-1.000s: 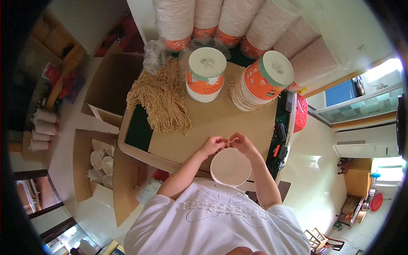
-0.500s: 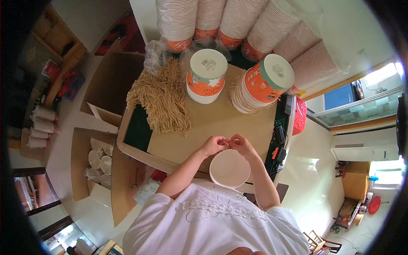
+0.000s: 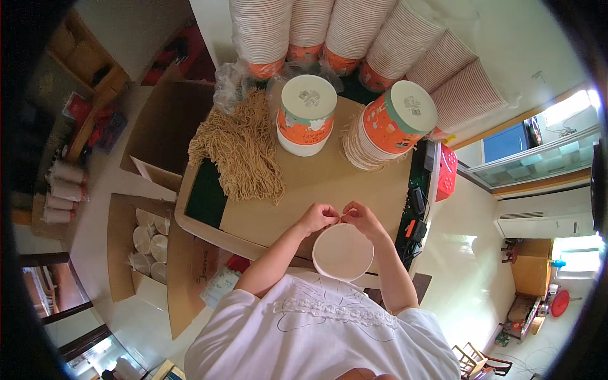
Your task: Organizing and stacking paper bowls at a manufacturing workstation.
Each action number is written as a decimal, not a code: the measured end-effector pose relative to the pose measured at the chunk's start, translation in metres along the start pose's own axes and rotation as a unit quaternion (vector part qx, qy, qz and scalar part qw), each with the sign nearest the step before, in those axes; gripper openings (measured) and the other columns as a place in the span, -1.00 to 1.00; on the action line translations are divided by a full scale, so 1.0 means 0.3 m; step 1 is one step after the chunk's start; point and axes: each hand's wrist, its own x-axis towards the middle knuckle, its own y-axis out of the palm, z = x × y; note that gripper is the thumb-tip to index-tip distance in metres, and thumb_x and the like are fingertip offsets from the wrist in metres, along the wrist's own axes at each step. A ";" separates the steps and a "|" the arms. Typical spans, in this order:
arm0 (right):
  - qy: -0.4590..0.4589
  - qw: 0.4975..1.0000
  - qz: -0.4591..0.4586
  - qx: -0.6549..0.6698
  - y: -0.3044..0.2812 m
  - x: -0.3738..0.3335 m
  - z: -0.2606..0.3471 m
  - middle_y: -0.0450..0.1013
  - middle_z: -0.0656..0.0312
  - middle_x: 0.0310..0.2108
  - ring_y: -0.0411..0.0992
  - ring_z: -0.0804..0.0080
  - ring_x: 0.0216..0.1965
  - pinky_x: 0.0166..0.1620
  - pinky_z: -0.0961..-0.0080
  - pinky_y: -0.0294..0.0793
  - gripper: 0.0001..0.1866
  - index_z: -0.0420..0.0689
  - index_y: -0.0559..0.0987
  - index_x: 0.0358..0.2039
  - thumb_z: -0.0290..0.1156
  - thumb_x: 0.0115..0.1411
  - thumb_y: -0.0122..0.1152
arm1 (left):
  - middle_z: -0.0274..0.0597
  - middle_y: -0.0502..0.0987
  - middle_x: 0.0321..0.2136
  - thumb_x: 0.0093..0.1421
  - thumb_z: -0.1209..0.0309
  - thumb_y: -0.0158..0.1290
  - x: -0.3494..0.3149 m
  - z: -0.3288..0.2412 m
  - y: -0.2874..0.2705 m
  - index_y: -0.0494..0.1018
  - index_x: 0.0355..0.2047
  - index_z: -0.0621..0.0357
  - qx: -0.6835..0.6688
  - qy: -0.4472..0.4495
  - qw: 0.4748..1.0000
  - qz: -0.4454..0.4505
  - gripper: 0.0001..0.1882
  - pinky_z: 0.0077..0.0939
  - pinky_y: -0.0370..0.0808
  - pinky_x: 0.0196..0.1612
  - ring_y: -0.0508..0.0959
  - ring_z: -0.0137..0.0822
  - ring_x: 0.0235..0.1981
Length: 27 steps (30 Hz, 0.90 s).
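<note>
A white paper tub (image 3: 342,252) rests against my body at the table's near edge, its round mouth facing up. At its far rim my left hand (image 3: 320,218) and my right hand (image 3: 361,220) are closed in pinches, fingertips almost meeting. A thin bit of tan string seems to run between them, too small to see well. Beyond them, to the left, lies a loose heap of tan strings (image 3: 244,149). Two upside-down stacks of tubs stand farther back: an orange-banded tub stack (image 3: 306,130) and, right of it, a tub stack wound with strings (image 3: 396,120).
Cardboard (image 3: 310,183) covers much of the table. Tall wrapped tub stacks (image 3: 263,31) line the far side. Black devices with cables (image 3: 415,218) lie along the right edge, beside a red plastic container (image 3: 446,172). Left on the floor, an open carton (image 3: 120,253) holds wrapped tubs.
My hands stay pinched at the tub's far rim, with only a slight shift of the fingers. The view has moved a little; nothing else visibly differs.
</note>
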 end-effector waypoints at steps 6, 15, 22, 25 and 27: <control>-0.026 1.000 0.013 -0.004 -0.011 0.012 -0.018 0.42 0.27 -0.53 0.35 0.64 -0.48 -0.44 0.73 0.31 -0.92 -0.21 0.43 -0.44 -0.53 0.02 0.11 | -0.35 0.46 -0.60 -0.01 0.54 0.03 0.003 0.003 -0.023 0.44 -0.49 0.20 -0.108 -0.069 0.992 -0.016 -0.96 -0.73 0.28 -0.62 0.37 -0.58 -0.65; -0.023 0.988 -0.056 -0.139 0.010 0.056 -0.031 0.41 0.30 -0.66 0.33 0.63 -0.60 -0.54 0.69 0.29 -0.86 -0.22 0.47 -0.51 -0.44 -0.05 0.22 | -0.37 0.46 -0.58 0.08 0.42 0.00 0.053 0.002 -0.033 0.46 -0.41 0.19 -0.116 -0.089 0.989 -0.018 -0.88 -0.77 0.26 -0.59 0.36 -0.61 -0.63; -0.021 0.992 -0.078 -0.098 -0.004 0.053 -0.034 0.42 0.24 -0.59 0.35 0.60 -0.54 -0.47 0.69 0.33 -0.94 -0.28 0.46 -0.52 -0.55 -0.02 0.11 | -0.32 0.50 -0.50 0.10 0.39 -0.01 0.030 -0.038 -0.021 0.47 -0.36 0.19 -0.149 -0.098 0.984 -0.018 -0.84 -0.76 0.33 -0.54 0.41 -0.59 -0.56; -0.027 0.990 -0.081 -0.111 -0.012 0.056 -0.057 0.41 0.25 -0.60 0.34 0.60 -0.54 -0.46 0.69 0.32 -0.94 -0.28 0.46 -0.53 -0.55 -0.02 0.10 | -0.32 0.50 -0.50 0.10 0.40 -0.01 0.040 -0.019 -0.016 0.47 -0.36 0.19 -0.131 -0.090 0.987 -0.001 -0.85 -0.73 0.35 -0.53 0.41 -0.58 -0.56; -0.029 0.990 -0.082 -0.115 -0.017 0.056 -0.064 0.41 0.27 -0.60 0.34 0.62 -0.54 -0.47 0.70 0.31 -0.94 -0.28 0.46 -0.53 -0.55 -0.02 0.10 | -0.32 0.50 -0.50 0.10 0.41 -0.02 0.054 0.000 -0.011 0.47 -0.37 0.18 -0.089 -0.081 0.993 -0.012 -0.86 -0.70 0.36 -0.54 0.41 -0.56 -0.57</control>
